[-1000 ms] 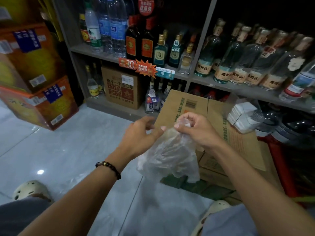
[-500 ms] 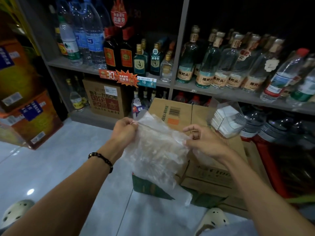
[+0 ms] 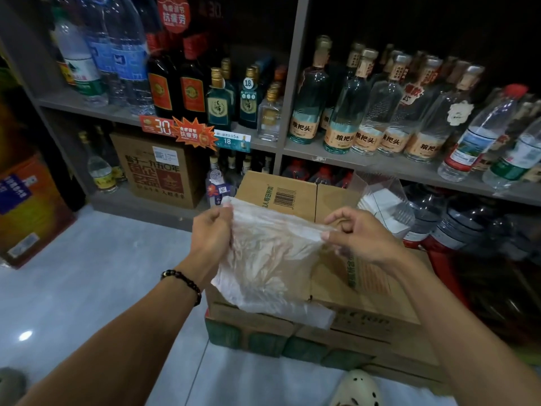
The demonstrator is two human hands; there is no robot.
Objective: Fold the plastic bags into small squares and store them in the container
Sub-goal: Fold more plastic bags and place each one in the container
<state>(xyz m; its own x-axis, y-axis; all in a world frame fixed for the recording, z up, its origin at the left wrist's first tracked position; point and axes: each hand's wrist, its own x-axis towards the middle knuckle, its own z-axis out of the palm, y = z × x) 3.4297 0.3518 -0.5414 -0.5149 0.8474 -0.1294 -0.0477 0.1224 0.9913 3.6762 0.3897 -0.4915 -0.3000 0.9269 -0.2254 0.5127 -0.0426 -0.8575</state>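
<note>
Both hands hold one clear plastic bag (image 3: pixel 263 259) up in the air, stretched between them above a stack of cardboard boxes (image 3: pixel 366 288). The left hand (image 3: pixel 212 235) has its grip closed on the bag's upper left corner, fingers curled in with the film caught between them. The right hand (image 3: pixel 355 232) pinches the opposite top edge between thumb and forefinger, the other fingers loosely bent above. The bag hangs crumpled and slack from that top edge, its lower end drooping onto the top of the boxes. A beaded bracelet (image 3: pixel 183 281) sits on the left wrist. Just behind the right hand, on the boxes, stands a clear plastic container (image 3: pixel 383 200) with white folded squares inside. Behind everything runs a grey shelf (image 3: pixel 380 167) lined with liquor and water bottles.
</note>
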